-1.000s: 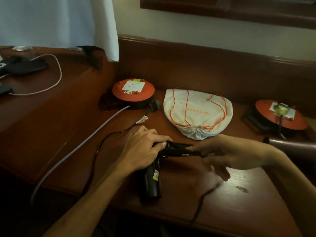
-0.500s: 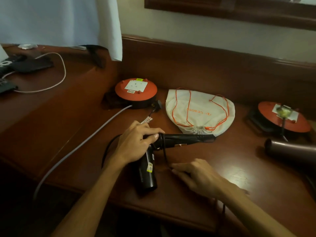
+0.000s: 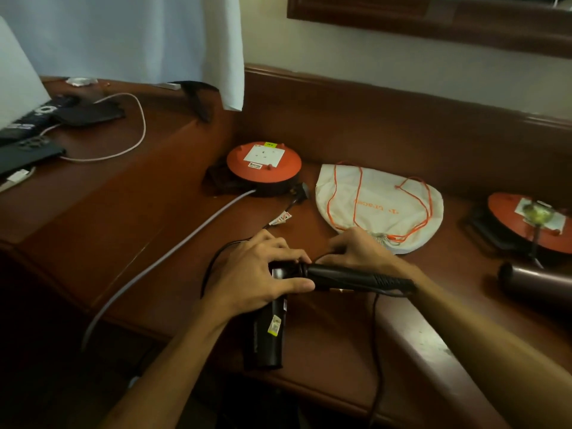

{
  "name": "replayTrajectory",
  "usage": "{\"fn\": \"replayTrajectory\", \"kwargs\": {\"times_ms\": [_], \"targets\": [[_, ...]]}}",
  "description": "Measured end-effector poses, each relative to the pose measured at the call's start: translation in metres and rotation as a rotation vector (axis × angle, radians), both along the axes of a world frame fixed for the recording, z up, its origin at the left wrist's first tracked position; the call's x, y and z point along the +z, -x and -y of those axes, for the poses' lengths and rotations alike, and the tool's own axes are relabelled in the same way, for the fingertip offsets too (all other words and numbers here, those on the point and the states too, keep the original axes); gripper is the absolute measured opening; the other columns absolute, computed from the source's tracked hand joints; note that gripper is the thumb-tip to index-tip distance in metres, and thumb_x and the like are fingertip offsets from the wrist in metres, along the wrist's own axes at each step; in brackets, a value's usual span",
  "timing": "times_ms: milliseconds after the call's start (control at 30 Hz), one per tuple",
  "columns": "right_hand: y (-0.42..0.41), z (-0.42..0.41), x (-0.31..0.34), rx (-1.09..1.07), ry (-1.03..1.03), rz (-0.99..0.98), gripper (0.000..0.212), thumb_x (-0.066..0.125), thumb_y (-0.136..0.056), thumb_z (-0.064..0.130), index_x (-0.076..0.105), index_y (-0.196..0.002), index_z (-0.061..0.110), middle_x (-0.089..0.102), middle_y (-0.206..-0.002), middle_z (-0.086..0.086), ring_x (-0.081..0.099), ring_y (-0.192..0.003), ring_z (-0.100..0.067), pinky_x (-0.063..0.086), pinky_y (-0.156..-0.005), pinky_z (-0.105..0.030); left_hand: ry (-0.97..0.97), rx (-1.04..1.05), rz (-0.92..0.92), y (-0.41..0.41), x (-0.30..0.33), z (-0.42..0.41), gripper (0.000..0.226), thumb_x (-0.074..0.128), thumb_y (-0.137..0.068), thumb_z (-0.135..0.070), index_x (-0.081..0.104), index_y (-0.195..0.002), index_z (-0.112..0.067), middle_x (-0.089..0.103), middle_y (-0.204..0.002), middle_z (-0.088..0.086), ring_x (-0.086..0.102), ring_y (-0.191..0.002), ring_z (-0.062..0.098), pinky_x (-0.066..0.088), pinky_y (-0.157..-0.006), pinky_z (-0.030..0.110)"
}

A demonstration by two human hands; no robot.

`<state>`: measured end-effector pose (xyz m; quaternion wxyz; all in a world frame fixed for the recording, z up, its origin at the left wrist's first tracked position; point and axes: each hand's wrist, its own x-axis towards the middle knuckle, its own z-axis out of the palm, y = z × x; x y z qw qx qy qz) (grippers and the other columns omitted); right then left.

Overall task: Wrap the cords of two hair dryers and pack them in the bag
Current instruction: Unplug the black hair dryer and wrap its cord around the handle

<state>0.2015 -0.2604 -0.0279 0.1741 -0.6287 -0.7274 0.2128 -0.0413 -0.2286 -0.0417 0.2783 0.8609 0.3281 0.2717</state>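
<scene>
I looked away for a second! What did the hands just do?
The right hand swung from the table's front edge up behind the black hair dryer, carrying its cord around the handle. The left hand kept gripping the dryer. The bag stayed put.

Dim warm light, room mostly in shadow. Dark reddish-brown wooden desk [image 3: 340, 335] runs L-shaped into a corner, rounded front edge with a pale glare patch on the right part. Raised wooden backboard [image 3: 387, 119] of the same colour along the rear. Above it a plain cream wall [image 3: 356, 54]. Dark wood frame [image 3: 433, 23] at top right, contents cut off by the picture edge. White curtain [image 3: 139, 35] hangs at top left, its lower corner dropping just over the desk corner. Left desk section [image 3: 102, 181] sits a step higher than the main section. Floor below the front edge too dark to make out
</scene>
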Motion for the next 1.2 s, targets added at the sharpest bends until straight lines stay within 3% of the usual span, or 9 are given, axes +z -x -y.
{"fn": "replayTrajectory", "kwargs": {"times_ms": [133,267,367,567,700,867,1000,1100,1200], "targets": [[0.002,-0.011,0.025,0.050,0.069,0.040,0.040,0.084,-0.077,0.039,0.066,-0.062,0.006,0.057,-0.056,-0.010,0.045,-0.049,-0.012,0.035,-0.048,-0.034,0.007,0.006,-0.135,-0.006,0.007,0.000,0.054,0.079,-0.064,-0.070,0.066,-0.111,-0.049,0.058,-0.101,-0.022,0.051,-0.104,-0.002,0.045,-0.089,0.032],[0.017,-0.004,0.062,0.238,0.188,0.128,0.021,0.069,-0.094,0.020,0.071,-0.077,0.008,0.055,-0.060,0.005,0.047,-0.051,-0.005,0.037,-0.051,-0.022,-0.033,0.010,-0.337,-0.018,0.014,0.006,0.083,0.075,-0.065,-0.074,0.041,-0.136,-0.047,0.051,-0.112,-0.014,0.047,-0.102,0.009,0.033,-0.087,0.030],[0.022,0.010,0.081,0.317,0.298,0.152,0.016,0.059,-0.098,0.016,0.075,-0.099,0.011,0.066,-0.073,0.006,0.058,-0.062,-0.003,0.046,-0.057,-0.023,-0.013,-0.032,-0.317,-0.017,0.013,0.003,0.078,0.068,-0.074,-0.072,0.036,-0.142,-0.054,0.056,-0.103,-0.022,0.045,-0.108,0.005,0.037,-0.089,0.035],[-0.001,0.032,0.096,0.313,0.365,-0.100,0.019,0.056,-0.103,0.015,0.072,-0.114,0.014,0.073,-0.079,-0.013,0.066,-0.057,-0.031,0.055,-0.054,-0.037,-0.119,-0.043,-0.350,-0.009,0.005,0.000,0.050,0.050,-0.087,-0.074,0.055,-0.132,-0.054,0.045,-0.093,-0.020,0.039,-0.099,0.005,0.030,-0.078,0.033],[-0.023,0.049,0.089,0.169,0.268,-0.014,0.016,0.063,-0.098,0.031,0.075,-0.104,0.024,0.074,-0.081,-0.006,0.073,-0.068,-0.024,0.061,-0.069,-0.042,-0.106,-0.019,-0.311,-0.007,0.002,0.002,0.052,0.045,-0.084,-0.076,0.057,-0.129,-0.054,0.048,-0.095,-0.021,0.039,-0.101,0.004,0.033,-0.085,0.034],[-0.019,0.064,0.078,0.002,0.109,-0.003,0.011,0.065,-0.094,0.038,0.074,-0.099,0.036,0.069,-0.087,0.017,0.065,-0.079,0.004,0.049,-0.062,-0.012,-0.146,0.006,-0.352,-0.015,0.004,0.001,0.045,0.049,-0.089,-0.071,0.057,-0.129,-0.053,0.047,-0.095,-0.022,0.039,-0.102,0.004,0.031,-0.088,0.035],[0.013,0.086,0.057,0.103,0.112,-0.083,0.022,0.057,-0.101,0.028,0.075,-0.113,0.029,0.059,-0.061,0.016,0.048,-0.052,-0.005,0.034,-0.047,-0.018,-0.111,0.079,-0.218,-0.018,0.000,-0.006,0.032,0.053,-0.088,-0.067,0.064,-0.117,-0.056,0.054,-0.089,-0.017,0.041,-0.096,0.004,0.035,-0.080,0.034],[0.034,0.093,0.032,0.151,0.028,-0.156,0.024,0.055,-0.103,0.023,0.073,-0.119,0.024,0.071,-0.082,0.017,0.060,-0.067,-0.003,0.045,-0.061,-0.020,-0.074,0.126,-0.093,-0.017,-0.004,-0.010,0.041,0.043,-0.083,-0.078,0.068,-0.109,-0.058,0.058,-0.084,-0.017,0.044,-0.093,0.002,0.036,-0.075,0.032],[0.041,0.096,-0.005,0.124,-0.093,-0.031,0.032,0.053,-0.102,0.029,0.065,-0.131,0.030,0.075,-0.092,0.009,0.066,-0.078,-0.011,0.054,-0.072,-0.041,-0.068,0.118,-0.086,-0.017,-0.004,-0.007,0.055,0.041,-0.071,-0.090,0.070,-0.105,-0.058,0.059,-0.084,-0.019,0.045,-0.095,0.000,0.036,-0.082,0.036]]}}
